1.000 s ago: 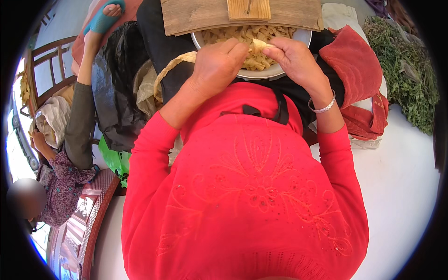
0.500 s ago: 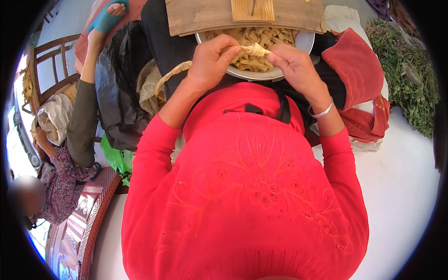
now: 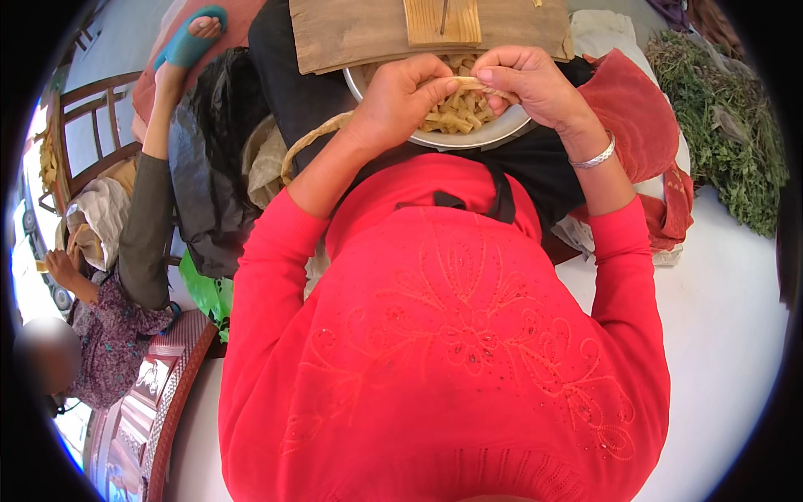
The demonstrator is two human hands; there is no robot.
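Observation:
A long, pale yellow pliable strip [image 3: 316,140] trails from beside my left wrist into my hands. The thumb and fingers of my left hand [image 3: 403,99] pinch it, and my right hand [image 3: 539,88] pinches it a short way to the right. Between the fingertips the strip is drawn narrow and nearly straight, above a white basin [image 3: 481,140]. Many similar yellow strip pieces [image 3: 456,117] lie in the basin, partly hidden by my hands. I cannot make out whether the strip is knotted under my right fingers.
A wooden board [image 3: 347,35] covers the basin's far side, with a smaller wood block [image 3: 460,21] holding a thin upright spike. Red cloth [image 3: 627,117] and green plants [image 3: 719,142] lie right. At left are a black plastic bag [image 3: 213,167] and another person's arm [image 3: 79,276].
The bulky twist between my hands now shows as a narrow stretch of strip. My right hand has shifted up and turned. At left, the other person's hand has risen with a small yellow piece.

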